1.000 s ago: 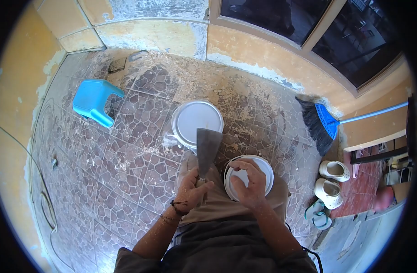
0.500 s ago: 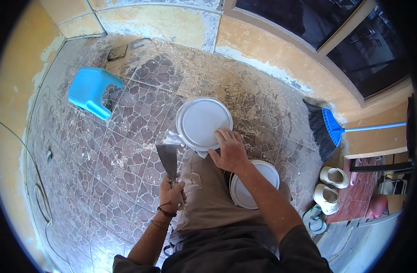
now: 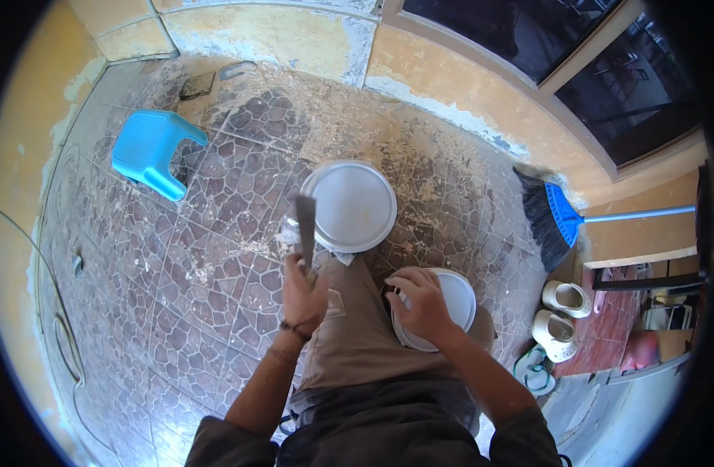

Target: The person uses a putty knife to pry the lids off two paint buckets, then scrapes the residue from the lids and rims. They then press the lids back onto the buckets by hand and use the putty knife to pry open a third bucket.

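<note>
My left hand (image 3: 304, 300) is closed around the handle of a scraper (image 3: 306, 222), its broad metal blade pointing away from me beside the left edge of a white lidded bucket (image 3: 353, 206). That bucket stands on the floor in front of my knees, with crumpled clear plastic (image 3: 289, 228) at its left side. My right hand (image 3: 423, 307) rests over the left part of a second white lidded bucket (image 3: 459, 300) between my legs. Its thumb stands apart from the bent fingers, which hold nothing visible. The hand hides part of that lid.
A blue plastic stool (image 3: 156, 152) stands at the left. Debris litters the patterned tile floor (image 3: 224, 202) near the peeling wall (image 3: 442, 78). A blue broom (image 3: 561, 214), pale clogs (image 3: 555, 335) and flip-flops (image 3: 534, 372) are at the right. A cable (image 3: 65, 323) runs along the left.
My right hand has left the far bucket's lid and come back to the nearer bucket. My left hand has raised the scraper forward, and its blade has turned more edge-on.
</note>
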Demonstrator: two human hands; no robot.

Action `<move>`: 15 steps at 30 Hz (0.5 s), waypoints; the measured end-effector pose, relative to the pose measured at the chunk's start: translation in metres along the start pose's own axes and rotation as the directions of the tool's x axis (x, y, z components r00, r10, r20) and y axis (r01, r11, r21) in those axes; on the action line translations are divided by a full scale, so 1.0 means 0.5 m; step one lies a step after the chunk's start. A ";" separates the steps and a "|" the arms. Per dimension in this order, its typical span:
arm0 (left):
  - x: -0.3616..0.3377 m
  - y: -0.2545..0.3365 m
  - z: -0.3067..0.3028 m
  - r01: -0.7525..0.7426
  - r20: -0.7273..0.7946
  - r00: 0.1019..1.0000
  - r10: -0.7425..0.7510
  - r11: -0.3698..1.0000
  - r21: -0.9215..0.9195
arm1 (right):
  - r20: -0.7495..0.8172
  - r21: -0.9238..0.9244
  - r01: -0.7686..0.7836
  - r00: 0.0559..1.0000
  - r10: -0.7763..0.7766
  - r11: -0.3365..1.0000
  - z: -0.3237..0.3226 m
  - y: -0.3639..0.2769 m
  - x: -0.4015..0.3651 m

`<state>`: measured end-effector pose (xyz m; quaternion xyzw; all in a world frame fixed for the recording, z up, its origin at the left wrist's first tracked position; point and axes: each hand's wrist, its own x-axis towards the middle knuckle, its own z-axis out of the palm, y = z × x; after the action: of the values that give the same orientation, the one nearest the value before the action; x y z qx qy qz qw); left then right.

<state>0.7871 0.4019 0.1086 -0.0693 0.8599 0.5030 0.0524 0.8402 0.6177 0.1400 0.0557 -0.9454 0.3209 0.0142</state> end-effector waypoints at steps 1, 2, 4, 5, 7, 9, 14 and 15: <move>0.024 0.022 0.011 -0.031 0.026 0.999 0.028 0.995 0.094 | -0.043 0.056 -0.076 0.996 0.078 0.996 -0.007 0.005 -0.034; 0.043 0.040 0.021 -0.066 0.056 0.997 0.057 0.980 0.186 | -0.098 0.027 -0.119 0.988 0.121 0.993 -0.014 0.015 -0.069; 0.075 0.034 0.059 -0.174 0.018 0.985 0.174 0.954 0.244 | -0.206 0.008 -0.225 0.953 0.222 0.974 -0.036 0.035 -0.137; 0.090 0.023 0.078 -0.227 0.004 0.972 0.235 0.934 0.275 | -0.253 0.023 -0.286 0.925 0.282 0.958 -0.048 0.041 -0.167; 0.119 0.003 0.099 -0.325 0.076 0.944 0.321 0.869 0.372 | -0.324 -0.020 -0.378 0.878 0.352 0.926 -0.070 0.068 -0.225; 0.119 0.000 0.099 -0.376 0.101 0.923 0.372 0.813 0.443 | -0.372 -0.020 -0.444 0.835 0.406 0.896 -0.076 0.072 -0.260; 0.019 0.057 0.089 -0.535 0.058 0.801 0.595 0.670 0.515 | -0.402 0.190 -0.534 0.723 0.562 0.824 -0.079 0.086 -0.284; -0.009 0.061 0.095 -0.602 0.063 0.745 0.664 0.629 0.491 | -0.386 0.258 -0.551 0.694 0.607 0.794 -0.076 0.092 -0.280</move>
<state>0.7872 0.4584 0.1120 0.2217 0.9268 0.2535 -0.1659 0.9736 0.6903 0.1337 -0.3202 -0.8628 0.3700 0.1269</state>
